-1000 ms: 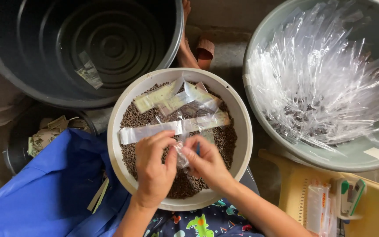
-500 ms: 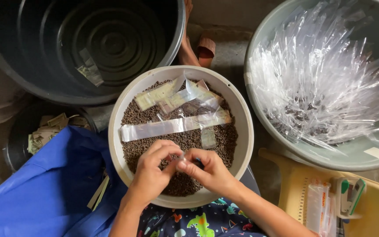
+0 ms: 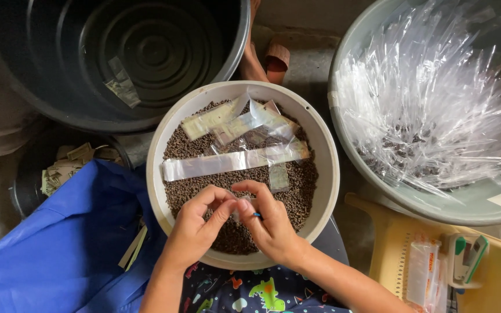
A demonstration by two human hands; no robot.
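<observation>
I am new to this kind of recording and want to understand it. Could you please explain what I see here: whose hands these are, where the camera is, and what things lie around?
There is no machine. A person wears a camera on the head, so the picture looks down at their own two bare hands. The left hand and right hand meet over a white bowl full of brown pellets. Together they pinch something small between the fingertips; I cannot tell what. Clear plastic strips lie on the pellets. Above stands a dark tub, at right a grey basin of clear plastic bags. At lower left is a blue bag, at lower right a yellow stool with a stapler.
</observation>
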